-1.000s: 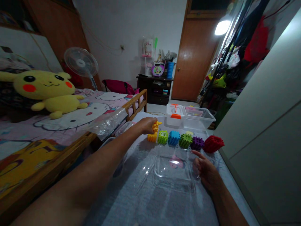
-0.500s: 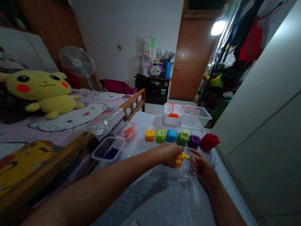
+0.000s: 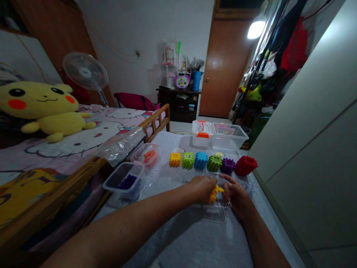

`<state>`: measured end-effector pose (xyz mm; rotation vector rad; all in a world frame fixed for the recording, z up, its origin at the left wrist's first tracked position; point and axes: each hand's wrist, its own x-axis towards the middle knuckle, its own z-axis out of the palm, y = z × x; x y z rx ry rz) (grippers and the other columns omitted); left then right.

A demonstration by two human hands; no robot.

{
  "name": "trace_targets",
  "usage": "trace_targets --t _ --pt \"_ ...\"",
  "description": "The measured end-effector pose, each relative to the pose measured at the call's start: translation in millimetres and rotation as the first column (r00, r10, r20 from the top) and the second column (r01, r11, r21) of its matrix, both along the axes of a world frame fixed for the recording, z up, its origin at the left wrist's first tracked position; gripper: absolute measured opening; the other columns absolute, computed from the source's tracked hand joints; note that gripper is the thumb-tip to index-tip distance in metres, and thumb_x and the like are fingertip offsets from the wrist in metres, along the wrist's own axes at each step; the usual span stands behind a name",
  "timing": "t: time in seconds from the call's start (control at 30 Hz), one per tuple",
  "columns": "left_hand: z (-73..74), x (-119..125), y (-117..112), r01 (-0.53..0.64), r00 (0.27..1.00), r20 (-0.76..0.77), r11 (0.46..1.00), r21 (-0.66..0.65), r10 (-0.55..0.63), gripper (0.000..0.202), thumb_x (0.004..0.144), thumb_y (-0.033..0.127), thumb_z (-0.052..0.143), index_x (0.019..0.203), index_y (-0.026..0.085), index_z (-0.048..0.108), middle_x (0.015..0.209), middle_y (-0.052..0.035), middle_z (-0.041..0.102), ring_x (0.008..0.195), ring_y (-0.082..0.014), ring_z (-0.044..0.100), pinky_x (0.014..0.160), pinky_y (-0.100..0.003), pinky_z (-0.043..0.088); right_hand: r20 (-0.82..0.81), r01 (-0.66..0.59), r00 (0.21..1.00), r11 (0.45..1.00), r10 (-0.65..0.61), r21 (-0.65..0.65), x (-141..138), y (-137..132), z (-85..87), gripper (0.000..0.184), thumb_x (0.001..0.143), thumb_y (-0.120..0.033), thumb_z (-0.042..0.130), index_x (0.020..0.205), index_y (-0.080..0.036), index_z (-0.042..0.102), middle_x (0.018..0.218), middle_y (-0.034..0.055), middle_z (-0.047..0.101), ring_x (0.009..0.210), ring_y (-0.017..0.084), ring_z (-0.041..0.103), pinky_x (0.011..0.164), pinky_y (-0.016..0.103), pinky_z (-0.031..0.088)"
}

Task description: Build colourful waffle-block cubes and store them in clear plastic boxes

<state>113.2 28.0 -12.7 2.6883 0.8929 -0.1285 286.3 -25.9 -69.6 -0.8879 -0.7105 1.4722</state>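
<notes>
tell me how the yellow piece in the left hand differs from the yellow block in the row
The yellow piece is gripped in the left hand, while the yellow block rests untouched on the cloth. The yellow piece is partly covered and shows a jagged outline; the yellow block is in plain view and looks boxy. Both are yellow with toothed edges.

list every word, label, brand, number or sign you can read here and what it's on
No text can be read in this view.
Pink-and-white package above the dark cabinet: any markings are too small and blurred to read.
Purple heart-shaped item: decorated, but no lettering is legible.
Row of coloured blocks and yellow piece in the left hand: no lettering I can make out.
</notes>
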Motion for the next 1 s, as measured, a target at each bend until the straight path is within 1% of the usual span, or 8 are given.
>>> trace_targets --t 0.17,0.3,0.37,0.43,0.5,0.57,0.77,1.0 --pt "13.5 -8.0 2.2 0.032 0.999 0.001 0.995 -0.095 -0.032 0.075 0.065 0.03 0.077 0.131 0.018 0.044 0.125 -0.016 0.063 0.111 -0.0321 0.062 0.088 -0.037 0.052 0.008 0.002 1.0 1.0 -0.002 -0.023 -0.6 0.0 1.9 0.037 0.07 -0.024 0.07 0.106 -0.017 0.065 0.049 -0.0079 0.046 0.039 0.007 0.038 0.038 0.019 0.03" --pt "30.0 -21.5 2.5 0.023 0.999 0.05 0.99 -0.138 -0.016 0.079 0.064 0.027 0.079 0.133 0.02 0.042 0.135 -0.0137 0.057 0.122 -0.0294 0.055 0.098 -0.036 0.046 0.005 0.005 1.0 1.0 -0.005 -0.017 -2.4 -0.8 4.5 0.038 0.069 -0.027 0.07 0.106 -0.016 0.065 0.049 -0.0075 0.048 0.04 0.007 0.04 0.038 0.019 0.031" --pt "35.7 -29.6 0.4 -0.014 0.997 0.076 0.99 -0.144 0.025 0.076 0.066 0.027 0.077 0.133 0.021 0.041 0.134 -0.0122 0.058 0.12 -0.0284 0.056 0.096 -0.034 0.047 0.029 -0.002 1.0 1.0 0.003 -0.019 -4.1 -1.9 6.3 0.039 0.069 -0.027 0.071 0.106 -0.016 0.065 0.048 -0.0074 0.048 0.039 0.008 0.04 0.038 0.019 0.032" --pt "38.7 -36.3 -3.1 -0.066 0.994 0.075 0.984 -0.164 0.079 0.066 0.073 0.03 0.071 0.132 0.02 0.042 0.127 -0.0127 0.063 0.113 -0.0285 0.061 0.087 -0.033 0.05 0.057 -0.009 0.998 0.999 0.011 -0.036 -5.8 -3.3 7.8 0.04 0.069 -0.027 0.071 0.106 -0.015 0.065 0.047 -0.0075 0.049 0.039 0.008 0.041 0.038 0.019 0.032" --pt "38.5 -39.8 -6.8 -0.111 0.991 0.049 0.973 -0.202 0.123 0.055 0.08 0.034 0.065 0.128 0.018 0.043 0.118 -0.014 0.067 0.103 -0.0291 0.066 0.077 -0.032 0.051 0.075 -0.011 0.997 0.999 0.015 -0.051 -7.1 -4.6 8.9 0.041 0.07 -0.027 0.071 0.108 -0.015 0.064 0.047 -0.0073 0.05 0.039 0.008 0.042 0.039 0.019 0.033" --pt "35.2 -40.1 -9.5 -0.131 0.989 0.038 0.96 -0.248 0.144 0.048 0.082 0.034 0.062 0.124 0.017 0.045 0.113 -0.0142 0.069 0.098 -0.0292 0.067 0.072 -0.031 0.051 0.085 -0.013 0.996 0.998 0.018 -0.057 -8.2 -5.4 9.5 0.041 0.07 -0.027 0.071 0.109 -0.015 0.064 0.047 -0.007 0.051 0.039 0.008 0.043 0.04 0.019 0.033" --pt "23.0 -35.7 -10.9 -0.118 0.977 0.129 0.937 -0.33 0.168 0.046 0.081 0.027 0.061 0.124 0.02 0.046 0.118 -0.0107 0.067 0.103 -0.0258 0.065 0.079 -0.03 0.05 0.061 -0.028 0.998 0.998 0.031 -0.058 -9.8 -5.5 11.1 0.041 0.068 -0.026 0.073 0.107 -0.015 0.065 0.048 -0.0073 0.052 0.04 0.007 0.045 0.041 0.019 0.034" --pt "24.3 -38.9 -13.9 -0.109 0.976 0.138 0.931 -0.348 0.166 0.049 0.079 0.02 0.058 0.126 0.019 0.045 0.117 -0.0095 0.067 0.104 -0.0245 0.065 0.08 -0.029 0.05 0.049 -0.031 0.998 0.997 0.034 -0.069 -9.9 -6.3 11.3 0.042 0.068 -0.027 0.074 0.107 -0.016 0.064 0.05 -0.0069 0.054 0.042 0.008 0.048 0.044 0.02 0.037"
